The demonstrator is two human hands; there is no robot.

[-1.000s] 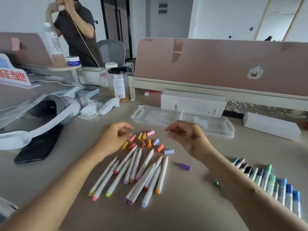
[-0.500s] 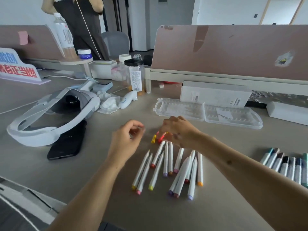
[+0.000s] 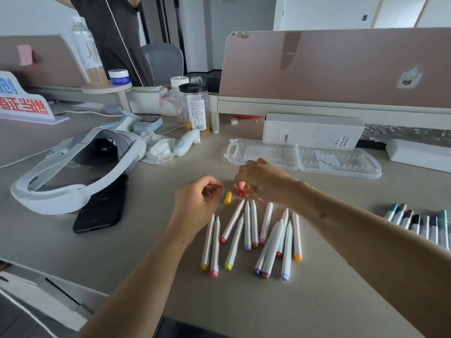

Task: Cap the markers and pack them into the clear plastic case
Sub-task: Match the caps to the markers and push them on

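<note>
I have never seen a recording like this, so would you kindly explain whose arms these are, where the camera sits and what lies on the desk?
There is no machine here: a person wears one wide-angle camera on the head, looking forward and down, so the two bare arms are that person's own. The left hand hovers with fingers loosely curled and nothing visible in it. The right hand reaches down among loose coloured caps; whether it pinches one is hidden. Nearer the camera lie white uncapped markers in a loose bunch. Behind the hands the clear case lies open on the desk, and capped markers lie at the right edge. A white headset and a black phone lie at left.
</note>
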